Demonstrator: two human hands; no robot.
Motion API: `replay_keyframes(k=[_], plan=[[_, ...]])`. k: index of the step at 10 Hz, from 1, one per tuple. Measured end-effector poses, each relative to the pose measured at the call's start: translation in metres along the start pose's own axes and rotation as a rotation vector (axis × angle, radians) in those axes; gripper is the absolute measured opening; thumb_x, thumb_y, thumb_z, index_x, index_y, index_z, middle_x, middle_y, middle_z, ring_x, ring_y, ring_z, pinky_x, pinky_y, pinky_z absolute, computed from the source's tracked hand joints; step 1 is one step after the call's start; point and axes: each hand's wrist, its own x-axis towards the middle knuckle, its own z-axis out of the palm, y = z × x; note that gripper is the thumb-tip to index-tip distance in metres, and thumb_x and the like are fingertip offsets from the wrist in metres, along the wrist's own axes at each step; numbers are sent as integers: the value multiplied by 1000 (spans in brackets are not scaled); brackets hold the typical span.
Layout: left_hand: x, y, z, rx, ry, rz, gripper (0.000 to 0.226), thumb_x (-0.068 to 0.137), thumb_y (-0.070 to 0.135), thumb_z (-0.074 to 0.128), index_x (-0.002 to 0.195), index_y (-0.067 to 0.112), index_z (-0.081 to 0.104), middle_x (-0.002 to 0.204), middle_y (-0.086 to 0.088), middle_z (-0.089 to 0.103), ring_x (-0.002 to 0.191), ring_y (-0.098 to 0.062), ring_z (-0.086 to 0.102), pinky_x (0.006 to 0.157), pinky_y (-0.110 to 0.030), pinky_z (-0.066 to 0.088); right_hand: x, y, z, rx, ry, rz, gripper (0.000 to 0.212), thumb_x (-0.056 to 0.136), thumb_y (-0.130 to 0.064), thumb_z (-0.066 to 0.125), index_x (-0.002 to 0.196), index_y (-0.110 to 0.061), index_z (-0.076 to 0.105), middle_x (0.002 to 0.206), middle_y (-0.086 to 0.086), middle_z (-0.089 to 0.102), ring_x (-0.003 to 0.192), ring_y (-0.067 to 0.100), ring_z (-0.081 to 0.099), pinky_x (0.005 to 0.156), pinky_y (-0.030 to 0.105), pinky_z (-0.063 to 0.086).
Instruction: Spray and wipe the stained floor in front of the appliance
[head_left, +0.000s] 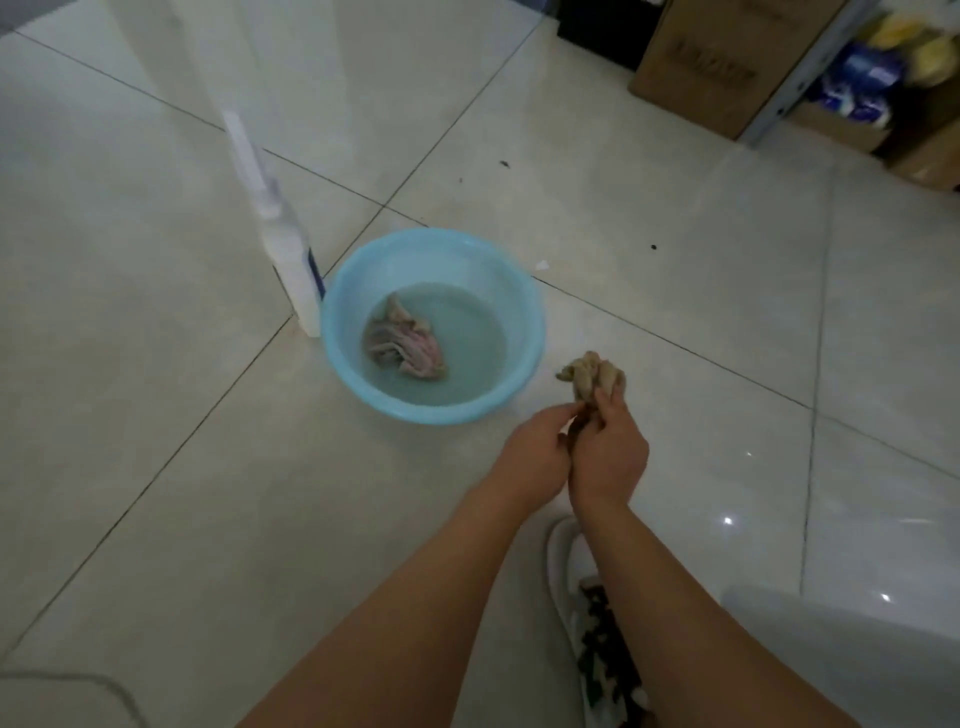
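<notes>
The left hand (530, 453) and right hand (609, 457) both clench a crumpled beige rag (592, 376) above the pale tiled floor (675, 312), just beside the light-blue plastic basin (431, 415), apparently wringing it for wiping, while the white spray bottle (293, 265) stands untouched.

floor: pale glossy tiles (156, 364) lying in a large grid, dark grout lines running diagonally
debris: small dark specks (504, 164) sitting near far joint
light: bright glints (727, 520) reflecting off tiles, right side
storage: cardboard boxes (696, 62) standing top right; grey metal upright (795, 73) rising beside them; blue and yellow packs (862, 78) sitting behind
</notes>
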Motion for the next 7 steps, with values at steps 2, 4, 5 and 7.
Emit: replay_keyframes(k=[2,4,5,7], plan=[[37,21,7,-62,-72,-22,40,95,10,40,131,16,55,132,-7,59,122,-20,55,108,-33,40,34,2,-5,98,53,146,41,93,-5,44,128,-17,61,126,8,64,107,28,61,84,23,41],[52,18,-12,-185,73,-195,34,96,25,48,125,10,58,119,-3,61,110,-19,57,87,-23,41,53,-4,44,513,-566,402,29,97,-10,39,115,3,56,100,13,59,95,27,58,68,37,51],[43,8,-21,-106,44,-158,31,94,18,51,122,8,60,118,-5,63,109,-19,58,90,-23,39,53,-4,52,527,-656,425,19,94,1,42,91,1,61,86,9,61,85,25,58,56,19,49],[35,6,-50,-279,214,-206,29,92,11,52,119,9,63,118,-9,67,107,-20,63,88,-23,46,60,-34,37,486,-151,414,27,85,-16,57,108,-14,71,104,1,72,98,22,67,94,43,52]])
